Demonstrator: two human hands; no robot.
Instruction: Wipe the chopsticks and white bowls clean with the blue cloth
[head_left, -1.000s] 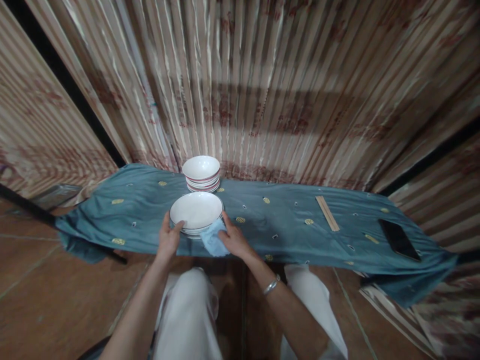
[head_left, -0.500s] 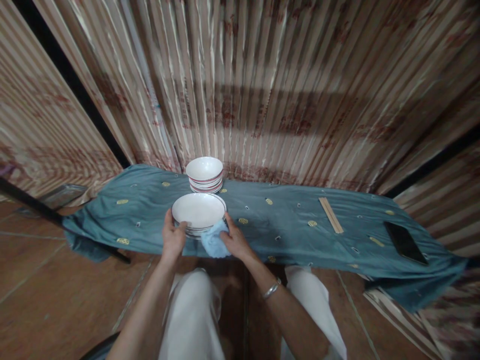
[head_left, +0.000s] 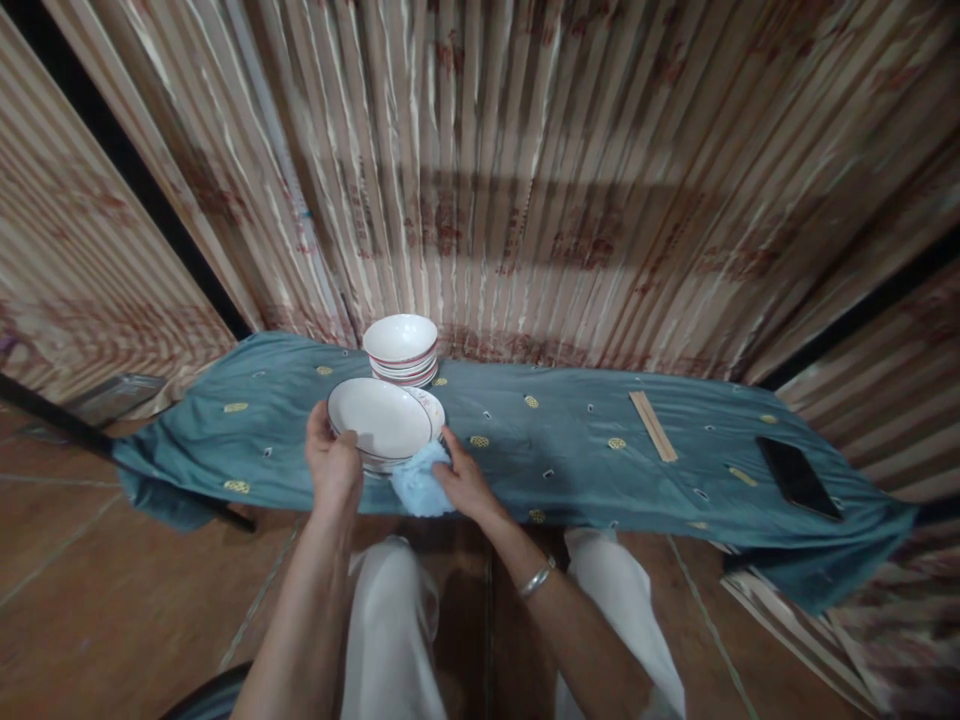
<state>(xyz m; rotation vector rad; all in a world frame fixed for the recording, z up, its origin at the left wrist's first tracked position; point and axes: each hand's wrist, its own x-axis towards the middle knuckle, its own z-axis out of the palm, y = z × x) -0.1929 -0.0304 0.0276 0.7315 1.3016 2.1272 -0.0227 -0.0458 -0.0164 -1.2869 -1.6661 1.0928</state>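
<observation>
My left hand (head_left: pixel 334 468) grips the left edge of a white plate with a dark rim (head_left: pixel 381 418), thumb on top. That plate is tilted and shifted left over a stack of plates (head_left: pixel 430 408), whose patterned top one shows at the right. In my right hand (head_left: pixel 459 480) is a crumpled light blue cloth (head_left: pixel 421 482), held against the front right of the plates. Just behind stands a pile of white bowls with red bands (head_left: pixel 401 342).
A teal patterned cloth covers the long table (head_left: pixel 559 440). Wooden chopsticks (head_left: pixel 653 426) lie to the right, with a black phone (head_left: pixel 796 478) farther along. Striped curtains (head_left: pixel 480 180) hang behind, and dark poles (head_left: pixel 142 180) slant at the sides.
My left hand has lifted the top plate and slid it left off the stack, baring the patterned plate under it. My right hand still holds the cloth close by.
</observation>
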